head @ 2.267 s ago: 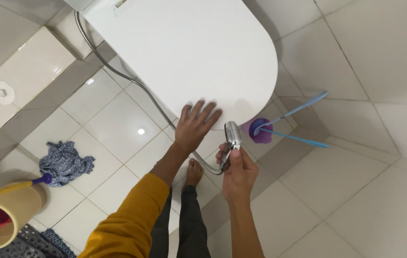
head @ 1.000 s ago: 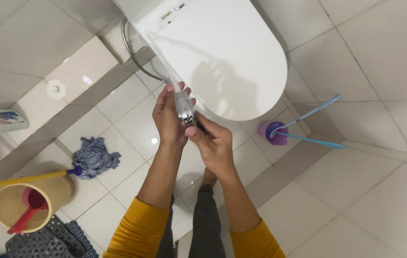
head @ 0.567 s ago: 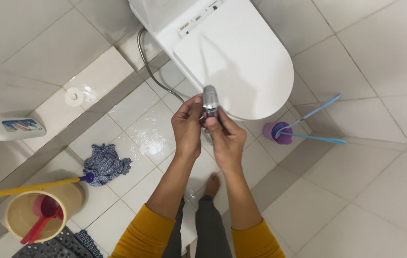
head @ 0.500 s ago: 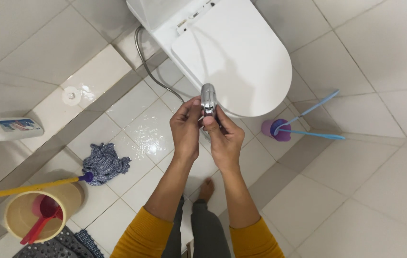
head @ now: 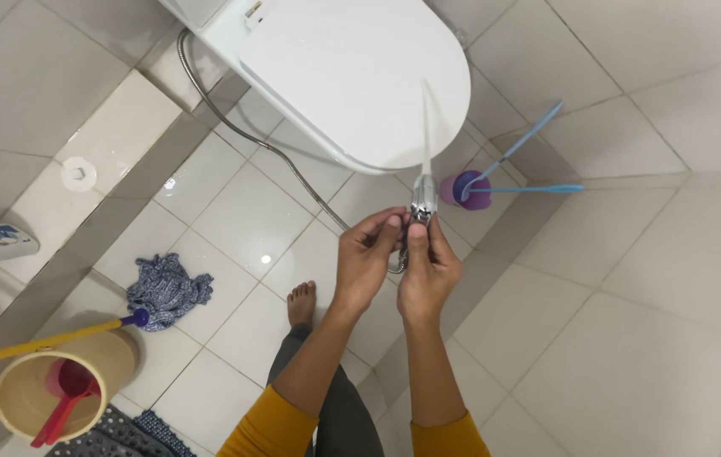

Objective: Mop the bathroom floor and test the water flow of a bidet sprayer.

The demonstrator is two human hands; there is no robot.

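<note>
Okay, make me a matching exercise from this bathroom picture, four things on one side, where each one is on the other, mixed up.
Things:
1. chrome spray nozzle
2. blue rag mop head
3. red plastic scoop
4. purple brush holder cup

Places:
A. inside the beige bucket
B. between left hand and right hand
C. on the floor beside the white toilet lid
D. on the tiles near the bare foot

Pairs: 1-B, 2-D, 3-A, 4-C

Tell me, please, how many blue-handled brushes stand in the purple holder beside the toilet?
2: both blue-handled brushes sit in the purple holder, right of the toilet.
</note>
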